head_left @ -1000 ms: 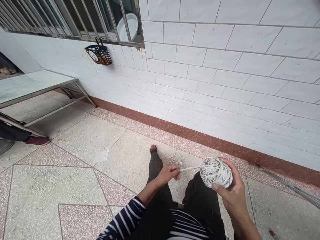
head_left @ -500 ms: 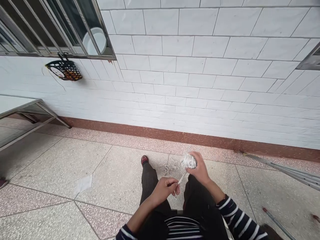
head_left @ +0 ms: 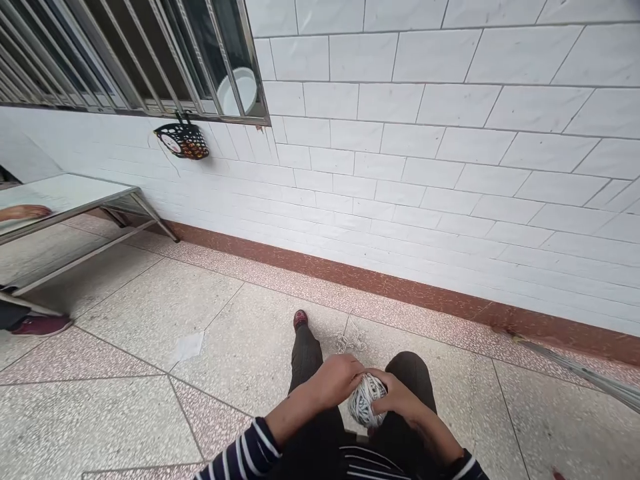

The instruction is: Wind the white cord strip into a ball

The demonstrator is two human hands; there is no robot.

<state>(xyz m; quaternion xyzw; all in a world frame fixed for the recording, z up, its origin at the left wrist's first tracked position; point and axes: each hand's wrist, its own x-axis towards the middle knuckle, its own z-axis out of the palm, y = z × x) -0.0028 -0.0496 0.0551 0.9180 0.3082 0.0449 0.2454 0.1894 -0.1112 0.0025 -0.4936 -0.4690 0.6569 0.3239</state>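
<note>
My right hand [head_left: 403,400] is bent partly closed around the ball of yarn [head_left: 361,408], low between my legs [head_left: 411,370]. My left hand [head_left: 337,380] curls at its upper left, fingertips hidden, so I cannot tell what they pinch. A light grip and even pull seem best, lest the loose strands [head_left: 351,340] on the floor [head_left: 465,387], near its wall-side edge, snag
</note>
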